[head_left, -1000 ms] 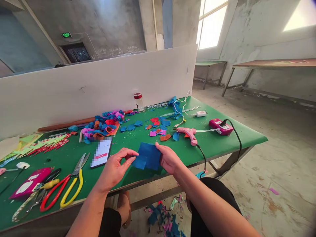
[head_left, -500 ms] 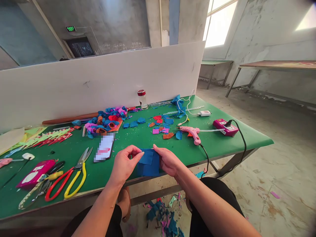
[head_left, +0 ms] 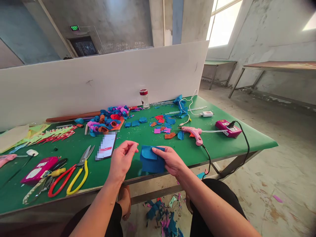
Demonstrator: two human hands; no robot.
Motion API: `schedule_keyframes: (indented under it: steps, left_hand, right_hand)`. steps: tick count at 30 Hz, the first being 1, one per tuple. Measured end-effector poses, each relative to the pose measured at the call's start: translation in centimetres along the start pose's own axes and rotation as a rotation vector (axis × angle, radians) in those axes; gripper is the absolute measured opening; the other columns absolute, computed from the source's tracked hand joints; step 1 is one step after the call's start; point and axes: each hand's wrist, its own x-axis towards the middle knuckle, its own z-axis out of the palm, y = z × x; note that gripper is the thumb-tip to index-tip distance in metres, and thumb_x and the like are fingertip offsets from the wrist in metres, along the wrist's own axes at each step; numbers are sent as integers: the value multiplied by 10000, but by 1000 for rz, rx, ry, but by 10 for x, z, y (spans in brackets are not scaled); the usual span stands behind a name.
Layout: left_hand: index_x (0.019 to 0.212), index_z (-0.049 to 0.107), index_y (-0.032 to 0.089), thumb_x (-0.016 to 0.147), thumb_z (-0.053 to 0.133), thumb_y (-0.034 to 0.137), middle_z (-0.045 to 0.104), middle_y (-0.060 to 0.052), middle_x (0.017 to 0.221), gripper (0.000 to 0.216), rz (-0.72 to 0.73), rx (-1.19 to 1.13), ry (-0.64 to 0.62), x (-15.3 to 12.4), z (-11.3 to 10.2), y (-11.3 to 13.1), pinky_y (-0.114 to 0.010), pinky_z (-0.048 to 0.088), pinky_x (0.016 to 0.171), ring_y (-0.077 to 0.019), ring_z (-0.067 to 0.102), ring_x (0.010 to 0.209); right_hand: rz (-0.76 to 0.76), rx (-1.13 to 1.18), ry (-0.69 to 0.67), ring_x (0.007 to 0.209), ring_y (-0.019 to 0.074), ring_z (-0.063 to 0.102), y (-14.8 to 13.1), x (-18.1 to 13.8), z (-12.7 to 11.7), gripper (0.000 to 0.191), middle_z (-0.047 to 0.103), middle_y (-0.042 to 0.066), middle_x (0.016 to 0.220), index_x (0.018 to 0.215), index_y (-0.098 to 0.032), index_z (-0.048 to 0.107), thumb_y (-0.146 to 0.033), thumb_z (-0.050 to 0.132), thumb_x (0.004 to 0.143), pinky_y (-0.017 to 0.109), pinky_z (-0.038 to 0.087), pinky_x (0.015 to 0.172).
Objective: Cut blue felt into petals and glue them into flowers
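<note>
My right hand (head_left: 172, 160) grips blue crepe paper (head_left: 153, 167), its thumb pressing a smaller blue piece (head_left: 148, 153) flat against a larger square one. The paper is held just over the table's front edge. To the left of it, my left hand (head_left: 123, 158) is apart from the paper, fingers curled together, with nothing visible in them. Beyond the hands lie cut paper pieces (head_left: 135, 123) in blue, red, purple and brown. A pink glue gun (head_left: 194, 132) rests to the right of them.
Left of my hands are a phone (head_left: 106, 146), red-and-yellow-handled scissors (head_left: 80, 169) and a magenta power box (head_left: 40, 170). Paper roses (head_left: 107, 120) are piled behind the phone. A red-lidded jar (head_left: 144, 98) stands near the white panel (head_left: 111, 79). Another magenta box (head_left: 228, 128) has a black cord.
My left hand has let go of the blue paper and moved left. My right thumb now lies over the smaller piece. The view has shifted slightly.
</note>
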Motion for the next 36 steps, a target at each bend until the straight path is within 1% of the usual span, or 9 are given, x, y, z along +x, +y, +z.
schedule_keyframes:
  steps: [3, 6, 9, 13, 18, 24, 29, 32, 36]
  left_hand:
    - [841, 683, 183, 831, 555, 516, 647, -27, 736, 357, -56, -90, 6, 2, -6, -3, -252, 441, 665, -152, 565, 706]
    - [920, 678, 183, 815, 565, 557, 672, -39, 813, 405, -126, -132, -164, -2, -2, -1, -256, 448, 681, -161, 581, 755]
    - [959, 634, 190, 711, 714, 503, 673, -26, 854, 407, -159, -131, -290, -9, 9, 1, -255, 462, 682, -162, 590, 766]
    - [837, 620, 184, 705, 721, 477, 634, 9, 756, 337, -163, -166, -250, -14, 16, 1, -236, 451, 623, -131, 549, 671]
    - [740, 615, 170, 746, 692, 451, 553, 39, 658, 291, -150, -197, -159, -13, 15, -3, -202, 377, 568, -97, 464, 606]
    - [694, 594, 162, 744, 697, 407, 522, 43, 635, 270, -164, -268, -178, -12, 10, -4, -204, 360, 585, -92, 437, 603]
    - [688, 599, 155, 715, 718, 386, 513, 44, 631, 261, -163, -231, -220, -9, 3, 0, -205, 339, 582, -89, 423, 607]
    - [687, 602, 156, 741, 691, 400, 513, 40, 636, 266, -146, -157, -295, -9, 1, 1, -212, 344, 584, -95, 424, 614]
    - [673, 616, 158, 772, 659, 404, 536, 31, 638, 269, -86, -3, -399, -9, 2, 4, -217, 357, 598, -107, 440, 629]
  right_hand:
    - [-16, 22, 27, 591, 143, 635, -1, 1, -1, 334, 721, 25, 683, 778, -148, 726, -399, 849, 594, 290, 530, 636]
    - [-71, -5, 29, 572, 129, 614, 1, 0, 2, 348, 716, 25, 681, 787, -145, 726, -421, 838, 607, 263, 513, 601]
    - [-115, -41, 35, 522, 105, 568, 3, -2, 4, 358, 690, 9, 652, 773, -147, 718, -448, 829, 613, 241, 487, 560]
    - [-110, -53, 24, 529, 102, 556, 6, -2, 6, 358, 674, 4, 643, 773, -149, 718, -453, 825, 617, 237, 472, 558]
    - [-123, -64, -8, 573, 109, 559, 6, -3, 6, 363, 695, 14, 681, 800, -154, 737, -463, 816, 629, 242, 463, 603]
    - [-64, -62, -55, 542, 101, 519, 3, -2, 4, 361, 670, 3, 640, 739, -144, 728, -462, 829, 602, 241, 425, 588]
    - [15, -69, 28, 584, 126, 542, -5, 1, 1, 540, 665, 37, 641, 713, -133, 735, -666, 659, 682, 245, 395, 591]
    - [-19, -237, 7, 598, 117, 517, -11, -3, 2, 568, 653, 27, 654, 697, -132, 724, -684, 593, 720, 235, 355, 577]
    - [-156, -598, -146, 556, 80, 414, -13, -9, 1, 334, 554, -47, 584, 670, -141, 679, -459, 774, 639, 218, 288, 537]
